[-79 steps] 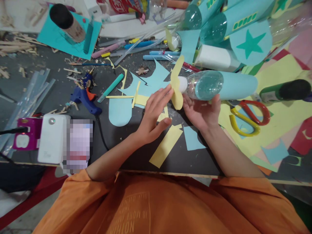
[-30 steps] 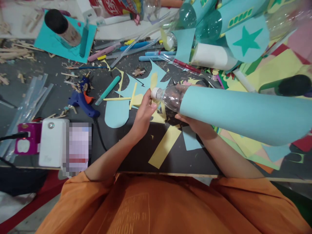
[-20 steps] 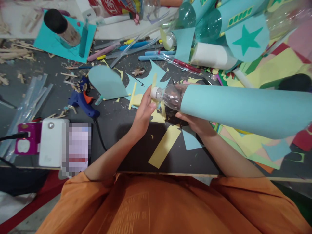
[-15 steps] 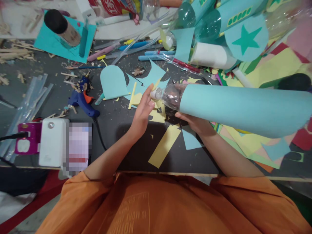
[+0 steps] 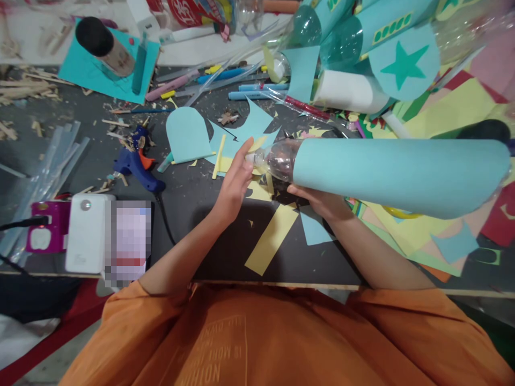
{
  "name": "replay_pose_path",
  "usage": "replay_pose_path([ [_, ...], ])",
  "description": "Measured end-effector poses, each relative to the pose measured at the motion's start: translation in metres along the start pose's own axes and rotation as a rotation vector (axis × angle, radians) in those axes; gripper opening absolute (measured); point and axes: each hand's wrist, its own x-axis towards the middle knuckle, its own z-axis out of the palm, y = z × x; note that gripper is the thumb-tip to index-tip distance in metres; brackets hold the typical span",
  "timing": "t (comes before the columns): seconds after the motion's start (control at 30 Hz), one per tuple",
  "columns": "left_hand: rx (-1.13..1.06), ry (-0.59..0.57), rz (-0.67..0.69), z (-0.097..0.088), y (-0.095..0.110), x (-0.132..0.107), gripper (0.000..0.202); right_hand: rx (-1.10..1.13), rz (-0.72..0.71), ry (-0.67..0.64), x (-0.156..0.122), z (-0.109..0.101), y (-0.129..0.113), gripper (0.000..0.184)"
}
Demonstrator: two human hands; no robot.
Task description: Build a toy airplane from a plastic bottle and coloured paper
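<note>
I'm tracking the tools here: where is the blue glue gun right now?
In the head view, the blue glue gun lies on the left of the dark table, above the white device and left of the rounded light-blue paper.

Bottle (image 5: 281, 161), clear plastic, held on its side, right of glue gun (image 5: 139, 169); neck end toward glue gun, base pointing away from it. Pale blue wrap (image 5: 394, 174) rolled round body; shoulder bare, see-through. White cap (image 5: 255, 157) on neck, partly hidden. Yellow paper (image 5: 258, 143) slants up at cap, narrow from here.
</note>
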Motion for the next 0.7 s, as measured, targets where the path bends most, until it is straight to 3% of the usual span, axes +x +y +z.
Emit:
replay_pose_path([
  [0.13,0.002,-0.028,0.009,0.001,-0.002,-0.001,0.06,-0.173,-0.054,0.081,0.001,0.007,-0.003,0.044],
  [0.27,0.032,0.009,0.027,0.004,0.002,-0.001,0.063,0.09,-0.248,0.063,0.006,0.018,-0.011,0.046],
  [0.4,0.017,0.097,0.042,0.005,0.009,0.001,0.055,0.152,-0.268,0.086,0.01,0.022,-0.014,0.04],
  [0.57,0.073,0.073,0.062,0.006,0.018,0.001,0.045,-0.039,-0.328,0.064,0.017,0.014,0.003,0.059],
  [0.7,0.188,-0.022,0.057,0.008,0.018,-0.002,0.046,-0.18,-0.335,0.08,0.02,0.006,0.015,0.053],
])
